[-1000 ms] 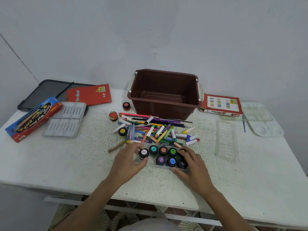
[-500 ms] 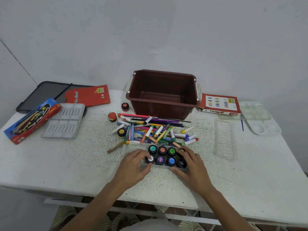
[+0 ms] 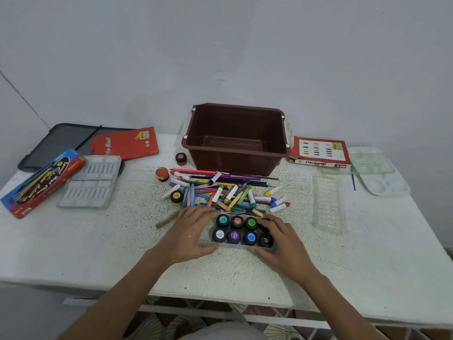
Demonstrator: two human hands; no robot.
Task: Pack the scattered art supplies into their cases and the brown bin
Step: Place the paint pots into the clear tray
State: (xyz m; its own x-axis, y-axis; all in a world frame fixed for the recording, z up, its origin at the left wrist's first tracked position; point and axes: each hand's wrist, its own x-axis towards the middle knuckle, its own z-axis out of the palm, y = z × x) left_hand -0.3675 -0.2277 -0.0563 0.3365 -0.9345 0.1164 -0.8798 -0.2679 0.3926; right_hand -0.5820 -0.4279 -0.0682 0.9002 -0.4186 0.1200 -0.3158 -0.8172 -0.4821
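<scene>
Left hand (image 3: 193, 231) and right hand (image 3: 282, 244) grip opposite ends of a clear plastic tray (image 3: 230, 246) of black-lidded paint pots (image 3: 234, 236), long axis running between them.

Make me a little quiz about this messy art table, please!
1. True or false: the brown bin already has supplies inside.
2. What do the left hand and the right hand grip together? A) the paint-pot tray B) a pair of scissors C) a glue bottle
3. Which hand is the white-topped pot nearest?
Key: 1 false, the bin looks empty. 2 A. 3 the left hand.
</scene>
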